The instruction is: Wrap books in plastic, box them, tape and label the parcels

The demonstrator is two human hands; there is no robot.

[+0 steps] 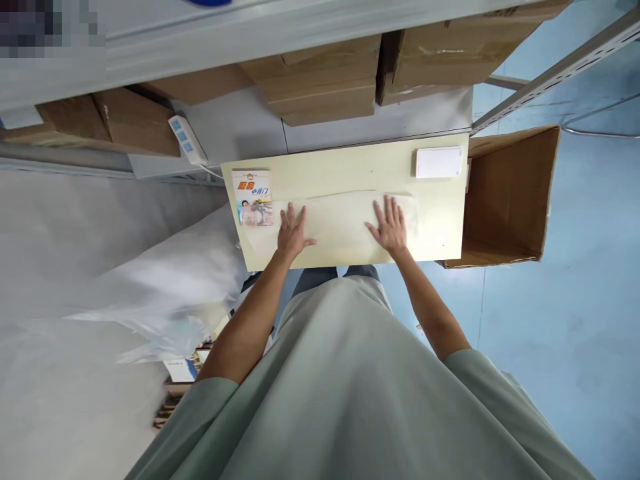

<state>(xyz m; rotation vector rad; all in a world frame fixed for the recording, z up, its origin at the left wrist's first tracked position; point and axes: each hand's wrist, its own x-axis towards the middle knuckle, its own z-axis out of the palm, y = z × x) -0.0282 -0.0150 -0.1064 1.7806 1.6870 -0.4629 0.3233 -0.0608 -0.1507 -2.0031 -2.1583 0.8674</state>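
A thin, translucent whitish sheet point(337, 217) lies spread across the pale yellow board point(345, 163) in front of me. My left hand point(293, 233) rests on the left part of the sheet, fingers spread and pointing away from me. On its right part lies my right hand point(390, 227), also flat with the fingers apart. Just left of my left hand is a booklet point(251, 187) with a printed picture cover; the sheet's left end seems to overlap its lower part. A small white box or stack of cards point(439, 162) sits at the board's far right corner.
An open cardboard box point(505, 200) stands against the board's right end. Behind the board, several closed cartons point(320, 87) line the shelf. A white power strip point(187, 139) lies at back left. Clear plastic sheeting point(185, 280) hangs at left, with books point(183, 370) below.
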